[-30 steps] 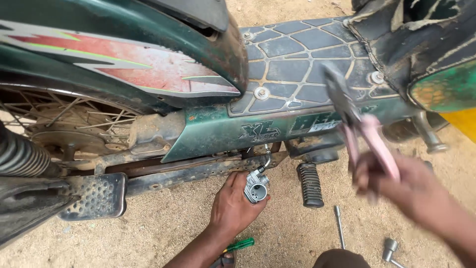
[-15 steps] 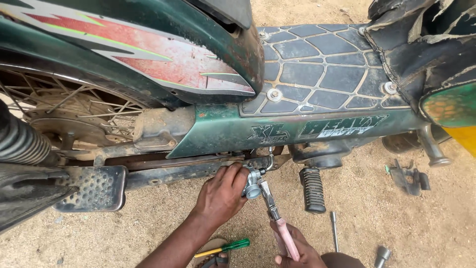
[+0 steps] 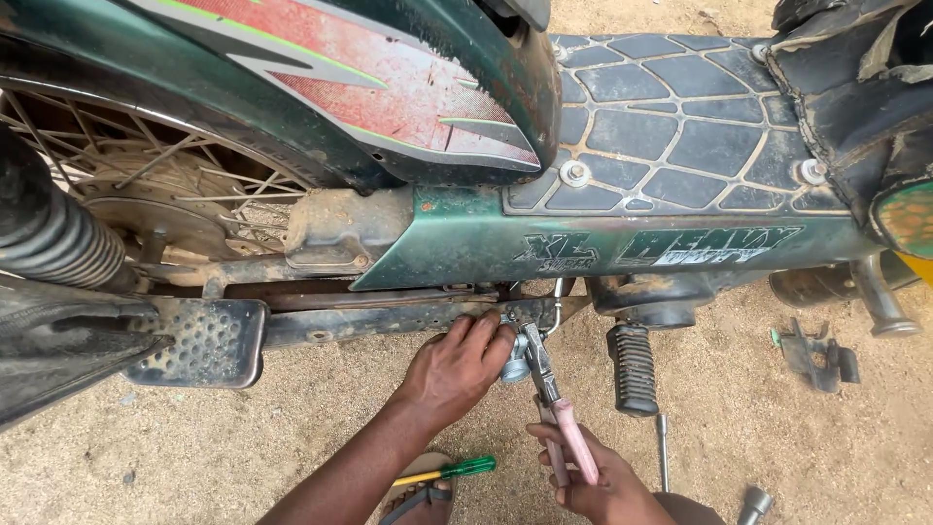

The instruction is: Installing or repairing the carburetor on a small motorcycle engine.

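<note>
Holding a small silver metal part [image 3: 515,367] under the green motorbike frame [image 3: 466,243], the left hand [image 3: 457,367] has its fingers curled tight around it. The right hand [image 3: 595,476] squeezes the pink handles of the pliers [image 3: 549,399] — their tip sits just past the left fingertips, at the part. The part looks hard, a bit heavy and maybe greasy, so grip its round body. The footpeg [image 3: 634,367] stands near — little room. Sand [image 3: 292,437] lies open below.
</note>
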